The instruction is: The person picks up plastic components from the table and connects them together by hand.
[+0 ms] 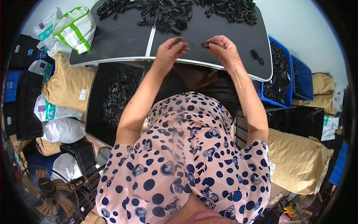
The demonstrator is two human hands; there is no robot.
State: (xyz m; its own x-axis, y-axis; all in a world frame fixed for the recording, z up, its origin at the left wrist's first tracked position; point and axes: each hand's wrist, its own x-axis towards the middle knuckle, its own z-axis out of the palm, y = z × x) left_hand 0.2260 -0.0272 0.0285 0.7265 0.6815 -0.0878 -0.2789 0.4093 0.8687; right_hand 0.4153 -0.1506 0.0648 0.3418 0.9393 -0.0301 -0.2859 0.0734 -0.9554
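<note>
Above the near edge of the black table [119,37], my right hand [225,52] pinches a small black plastic part [205,45] between thumb and fingertips. My left hand [170,53] is level with it, a short gap away, with fingers curled in and thumb pressed to them. Whatever the left fingers may hold is hidden. Beyond both hands lies a heap of black plastic parts [164,16]. A couple of like parts [256,56] rest alone on the table, to the right of my right hand.
Blue bins [276,72] of black parts stand off the table's right end. A black tray [115,93] with more parts is below, left of my left forearm. A white-and-green bag [80,31] sits on the table's left end. Brown sacks [69,84] and a fan [50,194] stand left.
</note>
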